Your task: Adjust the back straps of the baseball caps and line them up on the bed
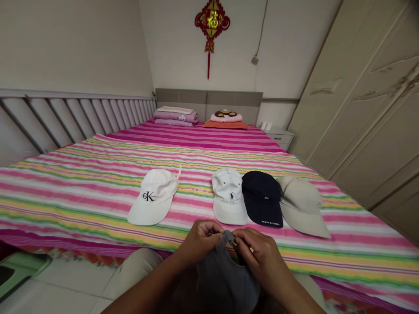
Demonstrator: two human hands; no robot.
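Observation:
Between my hands hangs a dark grey cap (pixel 225 279), its back strap and opening turned up. My left hand (pixel 203 242) pinches the strap's left side near the buckle. On the other side of the opening, my right hand (pixel 257 248) grips the strap end with thumb and fingers. Beyond them on the bed lie a white cap with black CK letters (pixel 155 196), a white cap with a small navy emblem (pixel 230 196), a navy cap (pixel 262 198) and a beige cap (pixel 303 205). The last three sit side by side, their edges touching or overlapping.
A striped sheet (pixel 98 174) covers the bed. Folded purple bedding (pixel 175 117) and a pink bundle on an orange one (pixel 225 124) lie by the headboard. Metal railing (pixel 85 113) runs along the left, a wardrobe (pixel 366 100) stands right, and a green stool (pixel 26 266) is at lower left.

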